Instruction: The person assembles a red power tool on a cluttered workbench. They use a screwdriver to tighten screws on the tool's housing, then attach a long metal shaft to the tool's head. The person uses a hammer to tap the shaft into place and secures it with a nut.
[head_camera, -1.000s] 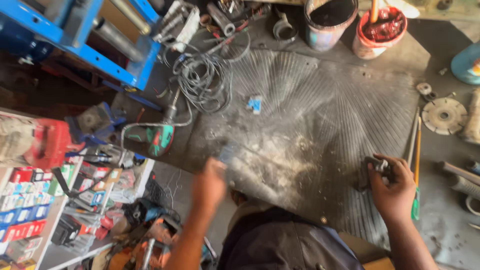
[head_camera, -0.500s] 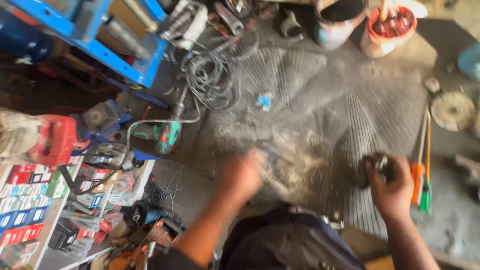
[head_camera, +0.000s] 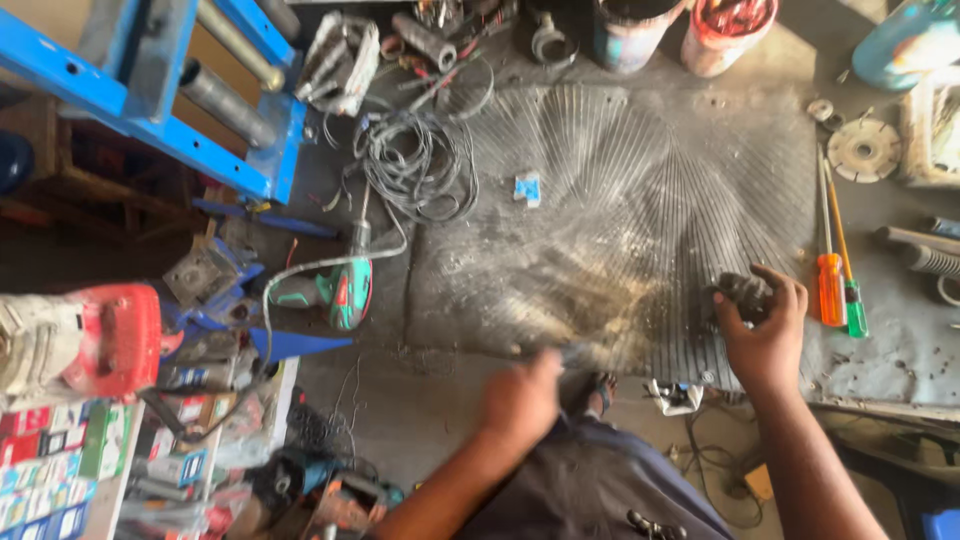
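At the right of the frame the right hand (head_camera: 765, 325) has its fingers curled tight around a small dark metal part (head_camera: 742, 292), held just above the ribbed rubber mat (head_camera: 640, 180). The left hand (head_camera: 522, 398), low in the centre, is blurred at the mat's near edge; I cannot tell whether its fingers are closed. Pale dust (head_camera: 590, 290) lies spread across the mat's middle, so the cleaning looks only partly done. Two screwdrivers (head_camera: 838, 270) lie untouched just right of the part.

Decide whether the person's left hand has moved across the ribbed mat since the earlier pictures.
Yes. The left hand, blurred, has come off the ribbed mat to its near edge, farther from the small blue scrap.
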